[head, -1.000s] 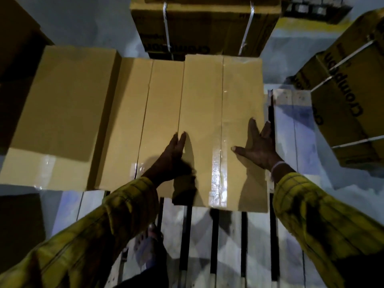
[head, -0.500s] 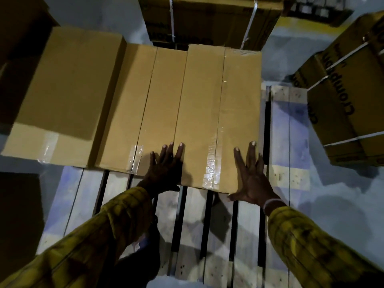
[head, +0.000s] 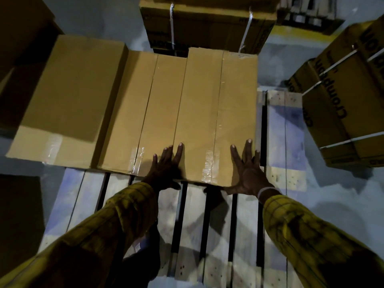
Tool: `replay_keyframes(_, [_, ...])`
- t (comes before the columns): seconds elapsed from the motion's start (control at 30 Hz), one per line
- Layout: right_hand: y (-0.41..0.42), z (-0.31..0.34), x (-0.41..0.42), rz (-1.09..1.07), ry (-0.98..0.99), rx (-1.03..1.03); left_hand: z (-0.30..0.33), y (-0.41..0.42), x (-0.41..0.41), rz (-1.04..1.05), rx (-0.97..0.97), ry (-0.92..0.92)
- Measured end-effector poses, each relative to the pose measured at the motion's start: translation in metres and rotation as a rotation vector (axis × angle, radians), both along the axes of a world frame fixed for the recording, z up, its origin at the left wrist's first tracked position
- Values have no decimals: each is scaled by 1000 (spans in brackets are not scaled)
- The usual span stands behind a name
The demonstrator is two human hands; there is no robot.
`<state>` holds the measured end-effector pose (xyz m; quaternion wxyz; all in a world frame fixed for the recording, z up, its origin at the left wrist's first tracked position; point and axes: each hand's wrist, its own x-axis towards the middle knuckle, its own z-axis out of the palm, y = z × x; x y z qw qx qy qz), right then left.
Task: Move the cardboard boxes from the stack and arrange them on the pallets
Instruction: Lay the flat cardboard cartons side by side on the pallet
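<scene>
A second ago the left hand (head: pixel 166 165) lay edge-on against the box (head: pixel 216 113); it now lies flat on the near end beside the right hand (head: pixel 247 169). Both have slid back to the near edge, with the box farther along the pallet (head: pixel 220 225).

strapped box (head: pixel 349 96) cropped right, lettering partial

txt: "Crompton", upside down, on strapped box (head: pixel 340 113) at right | same brand partly cut off on box above it (head: pixel 372 36) | other boxes: no legible txt
</scene>
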<state>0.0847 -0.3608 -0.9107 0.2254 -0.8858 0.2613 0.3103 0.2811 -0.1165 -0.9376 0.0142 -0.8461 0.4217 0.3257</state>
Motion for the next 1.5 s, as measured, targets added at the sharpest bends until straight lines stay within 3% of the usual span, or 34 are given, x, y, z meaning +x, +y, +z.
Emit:
replay_keyframes(0.17, [10,27,7,-6,53,30,39,9,-9,-19,-16,7])
replay_keyframes(0.33, [29,81,12,18,-100,57,102,11,-29,12,-101,-61])
replay_keyframes(0.6, [75,189,6,137,-288,41,217,60,-89,298,-332,-9])
replay_keyframes(0.83, [141,223,3,229,-466,52,257,168,-105,592,-490,16])
replay_keyframes(1.03, [278,205,52,313,-577,150,239,303,-80,805,-520,54])
replay_keyframes(1.23, [487,166,148,435,-611,247,194,479,-33,997,-476,71])
replay_keyframes(1.5, [740,74,267,528,-458,308,112,722,43,1116,-385,-16])
